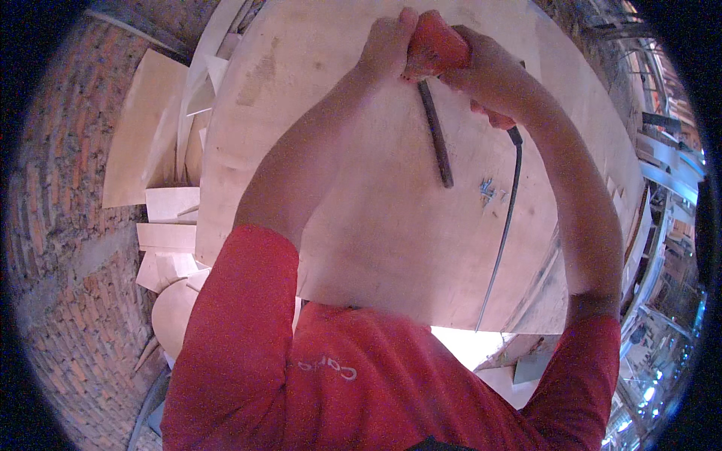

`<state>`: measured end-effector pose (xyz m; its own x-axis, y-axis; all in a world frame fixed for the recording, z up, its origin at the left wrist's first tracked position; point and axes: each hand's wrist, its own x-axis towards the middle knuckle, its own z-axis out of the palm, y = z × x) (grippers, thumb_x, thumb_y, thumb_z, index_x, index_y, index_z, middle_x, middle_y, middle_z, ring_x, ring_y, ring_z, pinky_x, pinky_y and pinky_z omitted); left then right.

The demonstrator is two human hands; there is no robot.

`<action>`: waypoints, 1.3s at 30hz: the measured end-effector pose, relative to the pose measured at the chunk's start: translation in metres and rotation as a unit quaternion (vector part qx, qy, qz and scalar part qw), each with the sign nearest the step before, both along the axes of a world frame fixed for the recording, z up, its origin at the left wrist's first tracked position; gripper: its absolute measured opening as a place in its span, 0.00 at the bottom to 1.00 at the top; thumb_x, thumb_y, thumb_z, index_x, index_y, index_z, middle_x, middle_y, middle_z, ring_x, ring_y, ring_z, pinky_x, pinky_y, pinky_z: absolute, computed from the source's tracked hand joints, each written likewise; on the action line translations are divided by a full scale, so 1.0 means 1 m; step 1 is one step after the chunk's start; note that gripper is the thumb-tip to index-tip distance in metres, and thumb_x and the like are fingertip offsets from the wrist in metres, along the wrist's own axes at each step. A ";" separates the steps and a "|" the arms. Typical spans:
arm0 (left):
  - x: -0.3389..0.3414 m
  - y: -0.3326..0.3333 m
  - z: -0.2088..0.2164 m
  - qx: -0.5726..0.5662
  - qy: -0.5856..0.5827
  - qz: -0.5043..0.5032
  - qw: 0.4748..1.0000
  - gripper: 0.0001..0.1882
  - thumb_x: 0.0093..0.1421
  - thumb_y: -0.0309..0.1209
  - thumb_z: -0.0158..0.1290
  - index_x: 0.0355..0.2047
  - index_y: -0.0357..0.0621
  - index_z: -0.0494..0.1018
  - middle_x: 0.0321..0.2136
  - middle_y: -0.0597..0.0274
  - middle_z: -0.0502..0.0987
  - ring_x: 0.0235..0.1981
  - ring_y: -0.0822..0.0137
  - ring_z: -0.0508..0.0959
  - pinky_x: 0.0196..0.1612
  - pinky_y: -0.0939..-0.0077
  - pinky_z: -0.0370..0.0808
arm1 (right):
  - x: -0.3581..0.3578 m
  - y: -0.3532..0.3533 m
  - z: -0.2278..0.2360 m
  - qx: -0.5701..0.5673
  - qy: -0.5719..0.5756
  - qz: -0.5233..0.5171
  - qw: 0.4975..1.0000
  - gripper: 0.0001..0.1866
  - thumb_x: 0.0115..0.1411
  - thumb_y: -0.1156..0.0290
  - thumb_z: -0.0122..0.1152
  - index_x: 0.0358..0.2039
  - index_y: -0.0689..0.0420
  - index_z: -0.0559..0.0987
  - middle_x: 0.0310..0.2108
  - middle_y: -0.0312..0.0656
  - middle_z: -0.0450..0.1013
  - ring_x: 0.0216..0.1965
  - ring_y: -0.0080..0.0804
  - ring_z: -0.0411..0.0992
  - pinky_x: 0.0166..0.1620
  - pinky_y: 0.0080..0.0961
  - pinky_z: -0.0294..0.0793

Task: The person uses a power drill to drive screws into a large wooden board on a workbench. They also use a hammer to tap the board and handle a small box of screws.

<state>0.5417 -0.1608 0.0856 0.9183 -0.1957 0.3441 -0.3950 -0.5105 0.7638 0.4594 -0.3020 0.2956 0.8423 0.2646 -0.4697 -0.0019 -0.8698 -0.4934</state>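
Toward the far edge of a large pale wooden board [361, 225], my right hand [481, 60] is wrapped round an orange-red corded drill [438, 45]. Its handle end shows below my wrist, and a black cord [505, 225] runs from it down to the near edge. My left hand [389, 45] is closed against the drill's left side; its fingertips and the drill's front end are hidden. A dark flat bar [435, 135] lies on the board just below the drill. Right of the bar is a small heap of screws [490, 192].
A brick wall [75, 225] rises on the left, with offcuts of thin wood [169, 199] stacked between it and the board. More timber and scraps [662, 158] lie beyond the right edge. The near edge of the board is close to my body.
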 end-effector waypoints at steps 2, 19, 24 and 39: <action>-0.006 0.003 -0.006 -0.286 0.148 -0.045 0.946 0.39 0.71 0.65 0.39 0.33 0.37 0.76 0.22 0.57 0.79 0.19 0.64 0.79 0.20 0.70 0.77 | -0.004 0.000 0.003 0.030 0.000 -0.020 0.999 0.27 0.61 0.70 0.63 0.62 0.49 0.70 0.25 0.36 0.74 0.16 0.23 0.70 0.12 0.25 0.67; -0.015 -0.003 0.014 -0.556 0.288 -0.151 0.765 0.37 0.70 0.67 0.38 0.40 0.43 0.76 0.25 0.57 0.79 0.17 0.63 0.76 0.14 0.68 0.71 | -0.013 0.014 0.052 -0.030 0.053 -0.052 0.997 0.24 0.60 0.54 0.65 0.52 0.51 0.74 0.22 0.39 0.72 0.14 0.30 0.69 0.16 0.30 0.69; -0.011 -0.003 0.002 -0.561 0.251 -0.110 0.781 0.37 0.68 0.70 0.38 0.49 0.48 0.73 0.31 0.54 0.79 0.19 0.59 0.76 0.15 0.64 0.72 | -0.010 0.009 0.053 -0.004 0.068 -0.029 0.997 0.24 0.59 0.52 0.67 0.49 0.54 0.74 0.20 0.39 0.70 0.13 0.31 0.68 0.16 0.31 0.66; 0.017 0.004 -0.039 -0.619 0.202 -0.278 0.706 0.40 0.65 0.74 0.33 0.47 0.50 0.70 0.31 0.53 0.77 0.23 0.57 0.73 0.27 0.57 0.73 | -0.005 -0.008 0.032 0.005 0.031 0.008 0.999 0.24 0.55 0.54 0.65 0.45 0.59 0.78 0.24 0.48 0.77 0.20 0.43 0.77 0.20 0.39 0.73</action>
<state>0.5587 -0.1566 0.0465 0.8905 -0.3428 0.2992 0.1060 0.7958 0.5963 0.4543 -0.3102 0.3275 0.8076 0.2819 -0.5179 -0.0196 -0.8650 -0.5014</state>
